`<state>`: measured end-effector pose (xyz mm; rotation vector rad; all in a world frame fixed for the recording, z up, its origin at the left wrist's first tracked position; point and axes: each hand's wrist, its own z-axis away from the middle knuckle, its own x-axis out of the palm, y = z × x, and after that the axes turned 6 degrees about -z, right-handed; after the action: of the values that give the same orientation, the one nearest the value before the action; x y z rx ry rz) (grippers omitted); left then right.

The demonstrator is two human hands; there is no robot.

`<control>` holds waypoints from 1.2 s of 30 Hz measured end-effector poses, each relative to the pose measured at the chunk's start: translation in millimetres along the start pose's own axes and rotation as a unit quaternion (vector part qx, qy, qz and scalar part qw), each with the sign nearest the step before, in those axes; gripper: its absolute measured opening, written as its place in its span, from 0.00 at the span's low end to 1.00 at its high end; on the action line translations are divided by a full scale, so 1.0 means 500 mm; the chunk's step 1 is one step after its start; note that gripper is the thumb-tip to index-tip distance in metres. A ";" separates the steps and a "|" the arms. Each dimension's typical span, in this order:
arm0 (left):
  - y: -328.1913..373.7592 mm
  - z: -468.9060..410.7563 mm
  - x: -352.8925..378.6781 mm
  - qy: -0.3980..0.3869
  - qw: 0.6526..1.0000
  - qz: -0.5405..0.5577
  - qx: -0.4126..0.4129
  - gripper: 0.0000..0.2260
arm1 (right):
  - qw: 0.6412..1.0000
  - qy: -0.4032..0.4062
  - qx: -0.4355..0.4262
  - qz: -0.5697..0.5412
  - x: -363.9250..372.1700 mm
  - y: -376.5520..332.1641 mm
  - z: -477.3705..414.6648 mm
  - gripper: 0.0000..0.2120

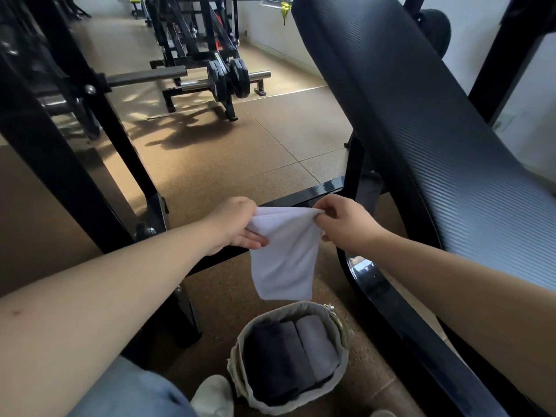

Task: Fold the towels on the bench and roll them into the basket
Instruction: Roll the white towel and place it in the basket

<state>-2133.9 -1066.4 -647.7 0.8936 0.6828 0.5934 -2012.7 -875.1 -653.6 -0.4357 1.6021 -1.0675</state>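
Note:
A white towel [284, 257] hangs in the air, folded over, above the basket. My left hand [233, 225] pinches its top left corner and my right hand [343, 222] pinches its top right corner. Below them on the floor stands a round fabric basket [338, 326]. Inside it lie three rolled towels side by side: a dark navy one [270, 362], a grey one [296, 353] and a lighter grey one [319, 346]. The black padded bench [421, 115] slopes up on the right, with no towel showing on its visible surface.
A black steel frame post [99, 164] rises on the left, and a crossbar [301, 197] runs behind my hands. Weight machines and a barbell with plates [228, 76] stand farther back on the brown rubber floor. My white shoe [213, 395] is beside the basket.

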 end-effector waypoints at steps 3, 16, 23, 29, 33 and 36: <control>-0.001 -0.003 -0.013 -0.059 0.997 0.042 0.018 0.16 | 0.989 -0.023 0.077 -0.127 0.002 0.007 0.004 0.05; -0.018 0.010 -0.002 -0.127 0.991 0.044 0.010 0.11 | 0.958 -0.036 0.110 -0.264 0.007 0.004 0.004 0.09; -0.022 -0.003 -0.010 -0.103 0.994 0.028 0.023 0.14 | 0.942 -0.098 0.143 -0.288 0.001 0.029 0.006 0.10; -0.022 0.014 0.001 -0.119 0.993 0.006 0.007 0.10 | 0.929 -0.104 0.164 -0.314 0.006 0.037 0.006 0.16; -0.021 -0.003 -0.006 -0.053 0.997 0.055 -0.011 0.19 | 0.923 -0.075 0.182 -0.330 -0.001 0.028 0.014 0.28; -0.021 -0.005 -0.015 -0.061 0.995 0.071 -0.021 0.21 | 0.942 -0.022 0.160 -0.295 -0.002 0.022 0.020 0.30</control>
<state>-2138.6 -1075.6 -655.7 0.9367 0.4980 0.6711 -2000.6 -872.5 -661.6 -0.7363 1.2449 -1.7259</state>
